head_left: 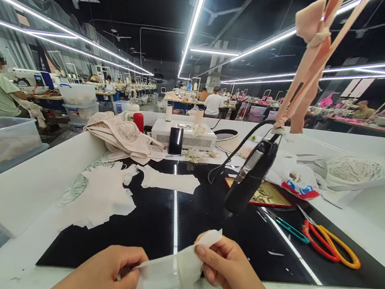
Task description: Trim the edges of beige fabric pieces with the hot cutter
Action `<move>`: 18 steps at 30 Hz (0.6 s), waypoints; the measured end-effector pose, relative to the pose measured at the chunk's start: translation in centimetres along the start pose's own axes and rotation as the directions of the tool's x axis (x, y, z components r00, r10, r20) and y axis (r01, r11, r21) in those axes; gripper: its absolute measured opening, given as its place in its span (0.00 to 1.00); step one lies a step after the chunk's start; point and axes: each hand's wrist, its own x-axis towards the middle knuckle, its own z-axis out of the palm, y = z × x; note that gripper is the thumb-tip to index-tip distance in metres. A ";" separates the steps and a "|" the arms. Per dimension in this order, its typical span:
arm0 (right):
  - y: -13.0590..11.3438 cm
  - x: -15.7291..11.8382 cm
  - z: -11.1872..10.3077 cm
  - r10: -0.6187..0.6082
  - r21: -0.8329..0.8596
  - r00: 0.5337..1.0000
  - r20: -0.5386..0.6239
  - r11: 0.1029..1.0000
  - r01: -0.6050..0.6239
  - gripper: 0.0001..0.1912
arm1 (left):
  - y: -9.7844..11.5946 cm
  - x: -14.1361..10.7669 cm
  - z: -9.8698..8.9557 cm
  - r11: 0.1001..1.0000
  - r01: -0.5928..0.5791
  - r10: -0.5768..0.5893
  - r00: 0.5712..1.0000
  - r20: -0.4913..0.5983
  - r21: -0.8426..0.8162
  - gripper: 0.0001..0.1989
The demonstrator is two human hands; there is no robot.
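well, through the head view, the one view i have, i see my left hand (107,280) closed on a thin, pale, translucent strip of fabric (158,276), fingers curled and thumb pressed in. my right hand (231,269) pinches the other end between thumb and fingers, where the cloth doubles into a creamier, more opaque layer and a loose corner sticks up past the thumb.

as for how far along things are, i'd judge this piece to be mid-handling: it is held up and spread, not laid down, and one part is doubled over. whether that layer is attached or merely folded, i cannot tell. beyond it, a heap of flat off-white fabric pieces (101,197) and a single curved white fabric panel (170,179) lie apart from my hands; whether they are finished or waiting, the view doesn't show.

the strip runs between my two hands, above the near edge of the glossy black board (153,222), with its slack trailing down below my left hand. a black handheld tool (250,179) hangs from knotted peach straps (313,56) just past my right hand, not touched by it. the scissors with red and orange handles (315,237) rest farther to the right, ungripped.
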 end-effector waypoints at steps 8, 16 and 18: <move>-0.7 5.5 -0.7 -0.181 -0.482 0.984 0.004 0.861 0.160 0.21 | -3.1 1.7 -3.5 0.904 0.105 0.034 0.949 -0.315 0.415 0.16; -2.4 3.9 -0.6 -0.509 -0.574 0.859 0.045 0.691 0.440 0.18 | -4.0 4.5 -0.3 0.514 -0.228 0.720 0.638 -0.272 0.827 0.20; -2.6 0.4 -1.5 -0.607 -0.432 0.793 0.056 0.701 0.567 0.16 | -3.2 4.7 1.1 0.481 -0.353 0.783 0.585 -0.212 0.802 0.17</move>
